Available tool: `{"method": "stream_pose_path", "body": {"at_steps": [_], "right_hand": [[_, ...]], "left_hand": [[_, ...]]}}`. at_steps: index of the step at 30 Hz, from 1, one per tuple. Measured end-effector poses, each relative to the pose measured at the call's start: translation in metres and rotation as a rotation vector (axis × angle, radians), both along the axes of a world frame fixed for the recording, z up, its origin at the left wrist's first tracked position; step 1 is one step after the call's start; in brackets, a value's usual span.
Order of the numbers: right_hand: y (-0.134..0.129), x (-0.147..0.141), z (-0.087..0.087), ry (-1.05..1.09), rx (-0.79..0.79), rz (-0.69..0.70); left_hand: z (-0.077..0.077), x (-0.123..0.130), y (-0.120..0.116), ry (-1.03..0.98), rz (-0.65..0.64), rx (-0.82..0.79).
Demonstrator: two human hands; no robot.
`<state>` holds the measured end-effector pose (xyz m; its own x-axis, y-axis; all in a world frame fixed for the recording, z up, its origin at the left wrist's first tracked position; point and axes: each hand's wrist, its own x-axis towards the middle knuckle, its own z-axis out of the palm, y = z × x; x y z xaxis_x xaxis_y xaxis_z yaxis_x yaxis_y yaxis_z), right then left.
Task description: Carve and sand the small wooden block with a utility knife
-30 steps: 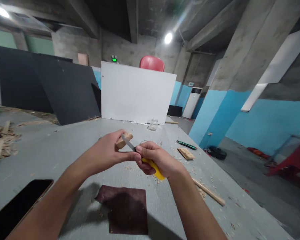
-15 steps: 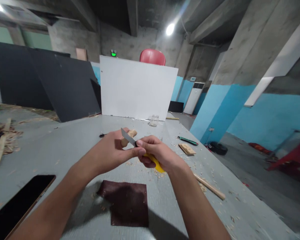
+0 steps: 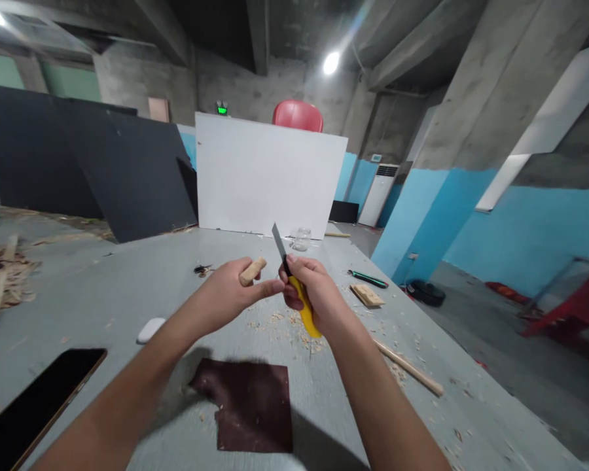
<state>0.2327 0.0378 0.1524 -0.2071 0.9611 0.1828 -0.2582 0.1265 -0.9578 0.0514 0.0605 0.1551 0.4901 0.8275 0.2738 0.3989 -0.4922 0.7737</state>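
Closed around a small pale piece of wood (image 3: 252, 271) is my left hand (image 3: 226, 291), its thumb stretched toward the right. My right hand (image 3: 311, 288) grips a utility knife (image 3: 304, 307) by the yellow handle, the bare blade pointing up and slightly left. Blade and wood are apart, with a small gap between the hands. Under them, wood shavings (image 3: 294, 320) are scattered on the grey table (image 3: 255, 340). A dark brown sheet (image 3: 255, 409), perhaps sandpaper or leather, lies nearer to me.
A phone (image 3: 44, 399) and a white rounded object (image 3: 150, 330) lie left. To the right are a green-black cutter (image 3: 368, 279), carved wood blocks (image 3: 367, 295) and a wooden stick (image 3: 410, 367). A glass jar (image 3: 302, 239) stands before a white board (image 3: 269, 176).
The knife blade has come off the wood and swung upright as my right hand moved slightly right. My left hand has shifted a little left, uncovering the white object.
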Motion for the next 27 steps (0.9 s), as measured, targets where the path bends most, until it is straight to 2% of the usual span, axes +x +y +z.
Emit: {"method": "stream_pose_path", "body": {"at_steps": [3, 5, 11, 17, 27], "right_hand": [[-0.007, -0.001, 0.004, -0.052, 0.007, 0.118], [-0.01, -0.005, 0.006, -0.046, 0.024, 0.132], [-0.013, -0.01, 0.009, 0.047, 0.041, 0.004], [-0.016, -0.013, 0.01, 0.062, 0.055, -0.03], [-0.021, -0.015, 0.011, 0.004, 0.141, -0.146]], "left_hand": [[0.003, -0.007, 0.0, -0.126, -0.196, -0.184], [0.004, -0.012, -0.001, -0.236, -0.304, -0.336], [0.005, -0.023, 0.001, -0.543, -0.37, -0.713], [0.013, -0.025, -0.002, -0.735, -0.372, -0.841], [0.013, -0.032, 0.004, -0.911, -0.639, -0.991]]}}
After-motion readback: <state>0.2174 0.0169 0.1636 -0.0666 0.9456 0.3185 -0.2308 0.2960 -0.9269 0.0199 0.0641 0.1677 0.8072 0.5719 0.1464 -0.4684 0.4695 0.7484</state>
